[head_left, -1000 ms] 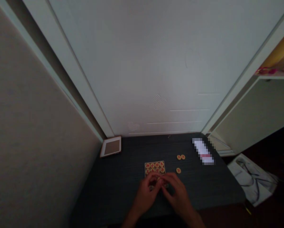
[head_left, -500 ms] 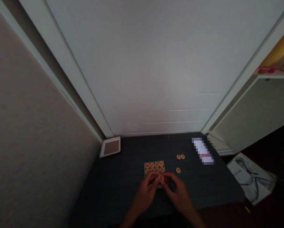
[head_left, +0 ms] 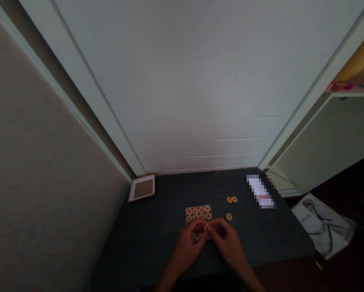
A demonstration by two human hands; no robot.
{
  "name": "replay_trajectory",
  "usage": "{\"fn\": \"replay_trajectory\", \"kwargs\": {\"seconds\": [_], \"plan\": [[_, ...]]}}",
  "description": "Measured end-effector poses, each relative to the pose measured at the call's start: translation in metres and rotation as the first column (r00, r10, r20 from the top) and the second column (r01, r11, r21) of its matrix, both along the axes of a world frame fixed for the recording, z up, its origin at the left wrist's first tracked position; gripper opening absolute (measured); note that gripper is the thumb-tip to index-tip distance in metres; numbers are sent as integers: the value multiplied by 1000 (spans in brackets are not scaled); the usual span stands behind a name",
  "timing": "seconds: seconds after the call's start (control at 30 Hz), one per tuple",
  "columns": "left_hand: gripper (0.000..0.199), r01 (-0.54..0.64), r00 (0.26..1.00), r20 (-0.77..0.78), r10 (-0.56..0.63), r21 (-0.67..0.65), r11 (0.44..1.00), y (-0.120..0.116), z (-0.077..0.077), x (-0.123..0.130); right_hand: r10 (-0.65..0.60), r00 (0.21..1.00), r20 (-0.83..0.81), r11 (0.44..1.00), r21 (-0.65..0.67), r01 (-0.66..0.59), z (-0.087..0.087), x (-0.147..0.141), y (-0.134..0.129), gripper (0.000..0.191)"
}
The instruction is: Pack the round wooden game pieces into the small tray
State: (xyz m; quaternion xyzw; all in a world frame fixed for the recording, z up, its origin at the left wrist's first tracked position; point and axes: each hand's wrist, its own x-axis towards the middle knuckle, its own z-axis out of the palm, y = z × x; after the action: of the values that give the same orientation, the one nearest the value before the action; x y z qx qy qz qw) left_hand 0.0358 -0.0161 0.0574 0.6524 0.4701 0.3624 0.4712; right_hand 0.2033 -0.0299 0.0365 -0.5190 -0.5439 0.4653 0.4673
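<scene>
Between the fingertips of both hands is a round wooden xiangqi piece (head_left: pixel 206 228), mostly covered by the fingers. My left hand (head_left: pixel 190 239) pinches it from the left, and my right hand (head_left: pixel 224 239) pinches it from the right. Under and just beyond the hands lies a shallow box (head_left: pixel 186 214) with rows of round pieces bearing red characters; its near part is largely hidden by the hands. To the right of the box, a single loose piece (head_left: pixel 228 217) rests on the dark table (head_left: pixel 170 194). Farther back, two more pieces (head_left: pixel 232 199) lie side by side.
A framed, tray-like object (head_left: pixel 142 188) sits at the table's back left corner. A blurred-out white item (head_left: pixel 260 191) lies at the back right. Beyond the right edge, lower down, is a white box (head_left: pixel 323 227) with dark cords. A white panel (head_left: pixel 182 101) stands behind the table.
The held piece has tilted, so its red face shows less now. The fingertips have drawn closer over it. The loose pieces and the box stay put.
</scene>
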Motion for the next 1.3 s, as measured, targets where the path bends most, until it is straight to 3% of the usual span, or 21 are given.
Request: {"fn": "replay_trajectory", "kwargs": {"seconds": [0.33,0.57,0.77,0.97,1.13,1.3], "plan": [[23,-55,979,189,80,-132,990,4,-5,8,5,998,-61,1000,-19,-7,4,-2,-2,29],[28,-101,970,197,144,-211,972,7,-6,7,-27,994,-105,999,-28,24,0,1,1,28],[33,6,962,265,66,-261,965,7,-6,2,-48,992,-115,998,-54,42,-1,3,3,29],[34,37,954,297,49,-276,961,6,-5,2,-42,992,-122,997,-63,35,2,3,2,31],[28,-10,949,305,81,-227,974,5,-5,5,-8,995,-100,999,-54,2,9,2,0,30],[25,-84,950,274,150,-237,968,6,-5,4,-53,998,-45,998,-33,52,8,4,2,31]]}}
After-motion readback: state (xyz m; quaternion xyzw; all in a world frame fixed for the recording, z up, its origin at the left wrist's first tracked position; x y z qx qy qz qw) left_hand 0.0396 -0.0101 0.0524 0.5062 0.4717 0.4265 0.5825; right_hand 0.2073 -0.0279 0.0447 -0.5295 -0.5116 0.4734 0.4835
